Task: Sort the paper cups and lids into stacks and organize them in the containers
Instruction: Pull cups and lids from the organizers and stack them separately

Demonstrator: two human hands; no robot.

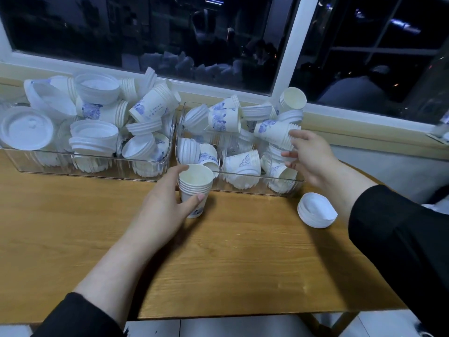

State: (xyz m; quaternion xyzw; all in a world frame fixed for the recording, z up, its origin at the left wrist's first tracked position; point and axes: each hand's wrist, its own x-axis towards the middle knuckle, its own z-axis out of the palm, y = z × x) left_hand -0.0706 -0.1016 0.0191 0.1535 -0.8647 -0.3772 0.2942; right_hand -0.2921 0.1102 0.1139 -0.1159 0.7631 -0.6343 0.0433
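Note:
My left hand (167, 200) grips an upright stack of nested white paper cups with blue print (195, 188), which stands on the wooden table just in front of the right clear container (243, 189). My right hand (308, 154) reaches into that container, fingers spread around a lying stack of blue-printed cups (274, 132) without closing on it. The right container holds several jumbled cup stacks and lids. The left clear container (92, 167) is heaped with cup stacks and white plastic lids (26, 128).
A small stack of white lids (315, 212) lies on the table at the right, near my right forearm. The wooden table (230, 263) stretches toward me. A dark window and its sill (340, 122) run behind the containers.

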